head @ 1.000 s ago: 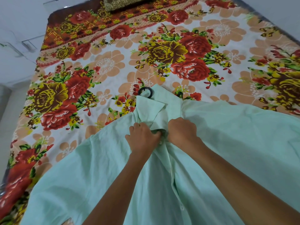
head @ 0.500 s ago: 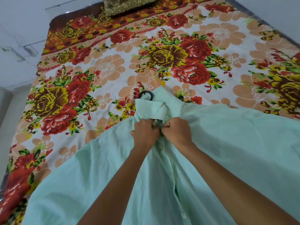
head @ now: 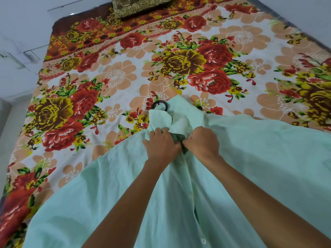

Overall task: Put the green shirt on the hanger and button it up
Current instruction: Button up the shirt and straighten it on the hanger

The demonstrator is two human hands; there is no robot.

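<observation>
A pale green shirt (head: 259,158) lies spread front-up across the near half of the bed. Only the black hook of the hanger (head: 160,105) shows, poking out past the collar; the rest is hidden inside the shirt. My left hand (head: 161,145) grips the left front edge just below the collar. My right hand (head: 202,144) pinches the right front edge beside it, knuckles almost touching. The two edges meet between my fingers, and whatever is there is hidden. Below my hands the placket gapes slightly, with white buttons (head: 203,240) visible lower down.
The bed carries a floral sheet (head: 114,77) in red, yellow and peach. A brown patterned pillow (head: 139,4) lies at the far end. White floor and wall run along the left side of the bed.
My hands have drawn together just under the collar, pulling the two front edges closed. The collar flaps have lifted and parted a little.
</observation>
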